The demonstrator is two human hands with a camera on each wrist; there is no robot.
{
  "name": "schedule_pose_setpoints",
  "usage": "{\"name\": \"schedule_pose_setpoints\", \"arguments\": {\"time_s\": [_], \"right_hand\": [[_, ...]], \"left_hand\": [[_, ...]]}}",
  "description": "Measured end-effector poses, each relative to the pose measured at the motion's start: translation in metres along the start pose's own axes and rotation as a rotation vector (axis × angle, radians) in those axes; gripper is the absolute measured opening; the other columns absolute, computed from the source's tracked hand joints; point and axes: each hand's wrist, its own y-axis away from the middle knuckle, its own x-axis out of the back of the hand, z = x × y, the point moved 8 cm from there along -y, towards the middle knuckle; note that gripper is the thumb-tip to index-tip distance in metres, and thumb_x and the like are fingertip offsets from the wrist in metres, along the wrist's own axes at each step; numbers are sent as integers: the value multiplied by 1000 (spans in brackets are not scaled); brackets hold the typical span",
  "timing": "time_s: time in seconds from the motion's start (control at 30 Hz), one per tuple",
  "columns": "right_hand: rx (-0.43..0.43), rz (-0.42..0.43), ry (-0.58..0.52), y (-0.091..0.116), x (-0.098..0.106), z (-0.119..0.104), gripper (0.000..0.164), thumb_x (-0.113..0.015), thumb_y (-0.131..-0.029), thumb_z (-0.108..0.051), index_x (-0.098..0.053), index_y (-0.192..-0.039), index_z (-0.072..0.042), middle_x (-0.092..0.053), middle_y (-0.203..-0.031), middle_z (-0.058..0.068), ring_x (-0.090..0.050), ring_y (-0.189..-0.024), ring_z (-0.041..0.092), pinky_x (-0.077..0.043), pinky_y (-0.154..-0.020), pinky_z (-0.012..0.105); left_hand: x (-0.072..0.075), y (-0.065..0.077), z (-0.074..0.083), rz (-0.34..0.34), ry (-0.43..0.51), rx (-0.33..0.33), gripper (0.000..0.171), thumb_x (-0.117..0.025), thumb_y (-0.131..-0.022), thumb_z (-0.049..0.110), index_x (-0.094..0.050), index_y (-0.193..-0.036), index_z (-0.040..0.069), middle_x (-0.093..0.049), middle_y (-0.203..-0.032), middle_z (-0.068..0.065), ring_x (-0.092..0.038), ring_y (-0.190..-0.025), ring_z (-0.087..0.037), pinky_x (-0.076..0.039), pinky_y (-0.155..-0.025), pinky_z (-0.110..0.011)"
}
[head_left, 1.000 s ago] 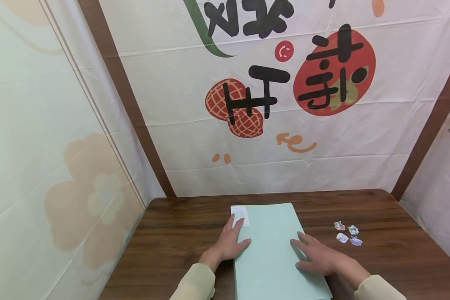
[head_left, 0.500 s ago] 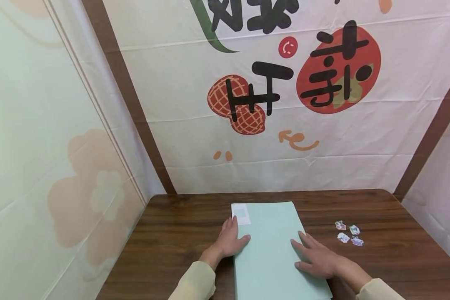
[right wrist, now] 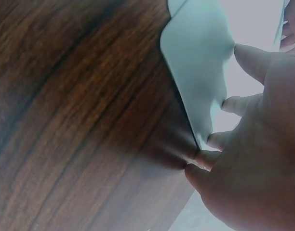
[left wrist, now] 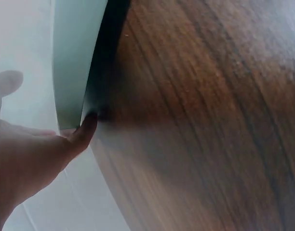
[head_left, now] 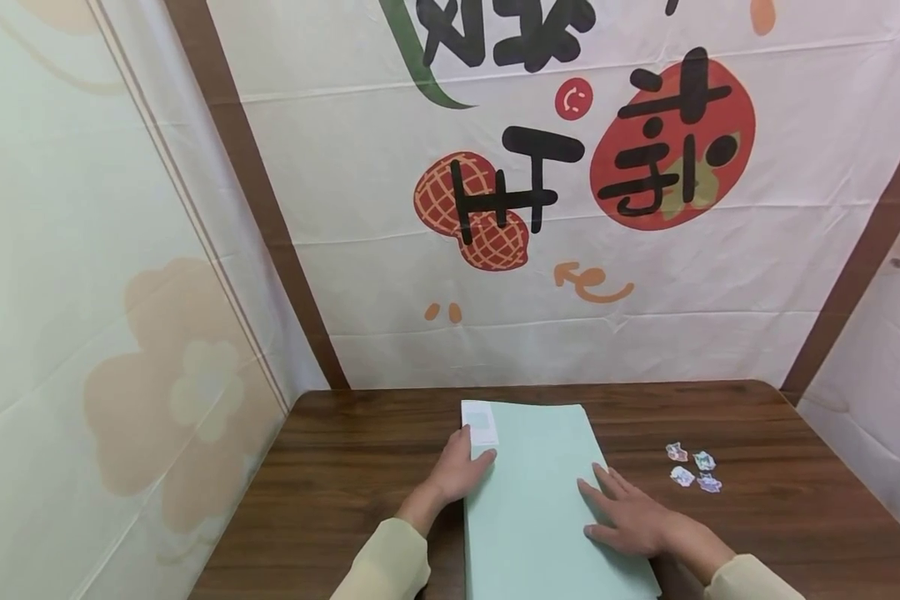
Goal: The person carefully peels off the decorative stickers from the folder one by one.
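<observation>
A pale mint-green file folder (head_left: 532, 500) with a thick spine lies flat on the table, with a white label (head_left: 480, 422) at its far left corner. My left hand (head_left: 453, 468) grips the folder's left edge just below the label. Its thumb is on the cover, and in the left wrist view a fingertip (left wrist: 91, 120) meets the bottom of the spine (left wrist: 73, 82). Spread over the folder's right side, my right hand (head_left: 633, 517) rests with its fingers apart. In the right wrist view several fingertips press on the cover (right wrist: 198, 62) and its edge.
Several small shiny cutouts (head_left: 682, 476), which look like stickers, lie to the right of the folder on the brown wood-grain table (head_left: 367, 450). A printed white cloth (head_left: 390, 275) hangs behind the table's far edge, with more cloth at both sides.
My left fingers have slid off the label and round to the folder's left side. The right hand stays nearly where it was. The view shifts slightly.
</observation>
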Motion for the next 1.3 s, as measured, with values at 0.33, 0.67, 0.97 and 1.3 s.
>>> {"name": "schedule_pose_setpoints", "arguments": {"time_s": [0.33,0.67,0.97,1.3], "right_hand": [[12,-11,-34,0,-3,4,80,-59,-98,-59,-40,-158,-11,-18,-165,32,-12,-149,58,-16,-113,75],[-10,-41,-66,7,6,-12,76,-62,-99,-49,-40,-157,-5,-17,-165,31,-11,-150,56,-16,-115,74],[-11,-50,-53,4,2,-4,78,-58,-99,-57,-37,-159,-12,-16,-166,29,-11,-151,55,-15,-114,74],[11,-24,-88,11,22,-16,76,-57,-102,-49,-35,-158,-3,-24,-162,32,-27,-146,56,-28,-109,74]], "left_hand": [[22,-5,-2,40,54,40,74,-61,-103,21,-21,-155,-15,-45,-149,-31,-49,-134,-40,-44,-107,-58],[28,-14,0,4,258,58,58,-61,-103,15,-38,-148,-13,-63,-120,-24,-70,-95,-30,-63,-65,-41],[30,-10,2,-105,329,114,45,-60,-105,20,-52,-136,-11,-70,-103,-17,-71,-80,-23,-62,-63,-40],[33,2,8,-216,436,121,47,-55,-107,22,-42,-136,-13,-65,-104,-20,-69,-76,-22,-63,-68,-41]]}}
